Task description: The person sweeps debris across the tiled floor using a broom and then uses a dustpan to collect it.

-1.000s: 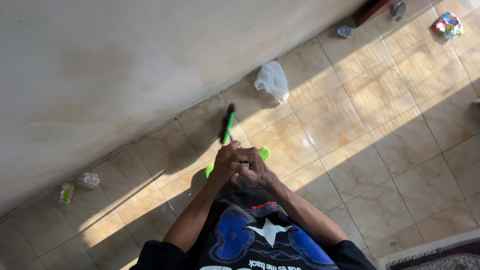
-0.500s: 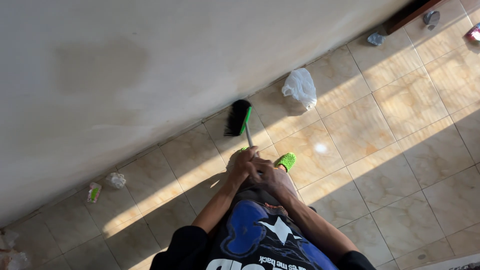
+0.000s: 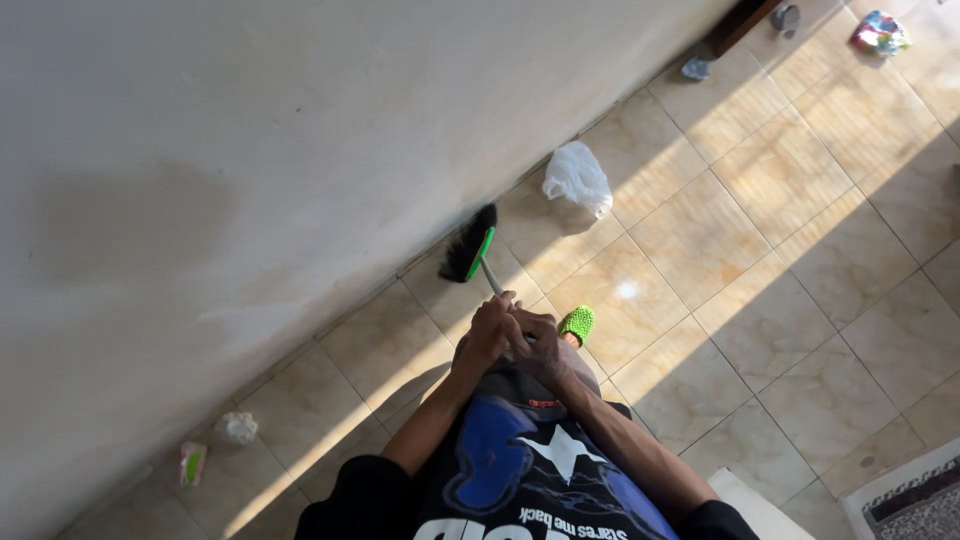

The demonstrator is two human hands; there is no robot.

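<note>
your left hand (image 3: 483, 335) and right hand (image 3: 538, 347) both wrap their fingers tight around the thin metal handle of the black-bristled, green-backed broom (image 3: 472, 246). its head rests on the beige tiled floor (image 3: 700, 240) against the white wall (image 3: 250, 150), near the crumpled white plastic bag (image 3: 577, 177).

One broom (image 3: 473, 246), one white plastic bag (image 3: 577, 177), one green slipper (image 3: 576, 323), two hands (image 3: 485, 335)

The broom handle (image 3: 492, 278) disappears inside both grips. The rug (image 3: 915, 500) is cut by the frame corner. The litter (image 3: 192, 463) by the wall is too small to identify.
</note>
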